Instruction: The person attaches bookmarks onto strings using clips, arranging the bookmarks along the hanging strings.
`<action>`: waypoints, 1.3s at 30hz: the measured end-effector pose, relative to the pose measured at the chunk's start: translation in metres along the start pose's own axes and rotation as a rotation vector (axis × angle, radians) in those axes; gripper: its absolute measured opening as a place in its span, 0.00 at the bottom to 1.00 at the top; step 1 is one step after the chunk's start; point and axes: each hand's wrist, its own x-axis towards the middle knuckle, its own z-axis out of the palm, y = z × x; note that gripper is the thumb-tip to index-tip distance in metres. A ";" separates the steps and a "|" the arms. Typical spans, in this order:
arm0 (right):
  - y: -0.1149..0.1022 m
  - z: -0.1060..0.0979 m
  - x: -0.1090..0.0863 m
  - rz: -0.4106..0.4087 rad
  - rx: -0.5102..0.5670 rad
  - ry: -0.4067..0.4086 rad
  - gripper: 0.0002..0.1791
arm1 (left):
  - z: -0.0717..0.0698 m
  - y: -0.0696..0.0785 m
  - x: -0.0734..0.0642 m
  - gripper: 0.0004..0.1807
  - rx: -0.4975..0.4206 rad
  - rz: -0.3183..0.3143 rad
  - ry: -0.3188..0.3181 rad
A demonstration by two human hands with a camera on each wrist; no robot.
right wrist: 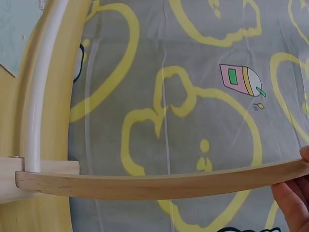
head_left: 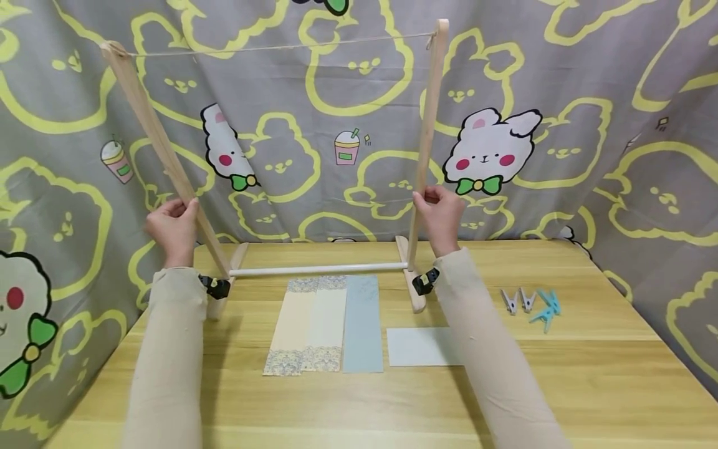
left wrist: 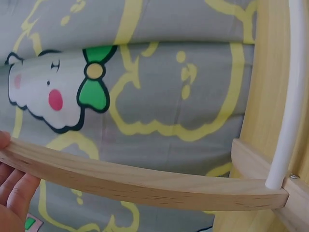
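A wooden stand has a left post (head_left: pixel 154 131) and a right post (head_left: pixel 430 112), with a thin string (head_left: pixel 280 48) tied between their tops. Low down, a white rod (head_left: pixel 320 270) joins the posts just above the table. My left hand (head_left: pixel 172 227) grips the left post below its middle, thumb on one side and fingers on the other. At a similar height, my right hand (head_left: pixel 440 215) pinches the right post. Each wrist view shows only part of its hand, at the frame's edge. The left post leans outward.
Patterned cream strips (head_left: pixel 327 318) and a blue-grey strip (head_left: pixel 363 330) lie on the wooden table (head_left: pixel 314 411) before the stand. My right forearm partly covers a pale card (head_left: pixel 421 347). Grey clothespins (head_left: pixel 528 300) and blue clothespins (head_left: pixel 542 318) lie at right. A patterned curtain (head_left: pixel 370 93) hangs behind.
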 end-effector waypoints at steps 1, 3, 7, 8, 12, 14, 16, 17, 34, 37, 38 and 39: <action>0.001 -0.002 0.001 0.000 -0.002 0.004 0.10 | 0.002 0.000 -0.002 0.13 -0.004 0.007 -0.001; 0.005 -0.007 0.002 -0.002 -0.016 0.007 0.10 | 0.007 0.001 -0.006 0.14 0.004 0.020 0.002; 0.010 -0.015 0.005 -0.007 -0.046 0.010 0.11 | 0.015 0.002 -0.013 0.17 0.039 0.025 -0.020; 0.011 -0.017 0.006 -0.005 -0.056 0.012 0.11 | 0.017 0.001 -0.014 0.18 0.051 0.028 -0.026; 0.016 -0.023 0.009 0.016 -0.082 0.008 0.12 | 0.024 0.002 -0.017 0.19 0.070 0.043 -0.033; 0.018 -0.025 0.010 0.021 -0.094 0.006 0.12 | 0.026 0.002 -0.018 0.18 0.081 0.057 -0.019; 0.019 -0.028 0.012 0.026 -0.103 0.006 0.12 | 0.028 0.004 -0.020 0.18 0.096 0.064 -0.018; 0.019 -0.029 0.013 0.027 -0.106 0.009 0.12 | 0.029 0.005 -0.021 0.18 0.102 0.065 -0.021; 0.030 -0.054 0.023 0.026 -0.098 0.057 0.12 | 0.048 0.013 -0.035 0.13 -0.009 0.104 -0.083; 0.032 -0.058 0.024 0.040 -0.109 0.046 0.13 | 0.052 0.015 -0.039 0.13 0.014 0.118 -0.084; 0.032 -0.060 0.025 0.043 -0.118 0.044 0.13 | 0.053 0.016 -0.040 0.14 0.019 0.119 -0.088; 0.032 -0.062 0.025 0.047 -0.124 0.043 0.14 | 0.055 0.017 -0.041 0.14 0.021 0.121 -0.094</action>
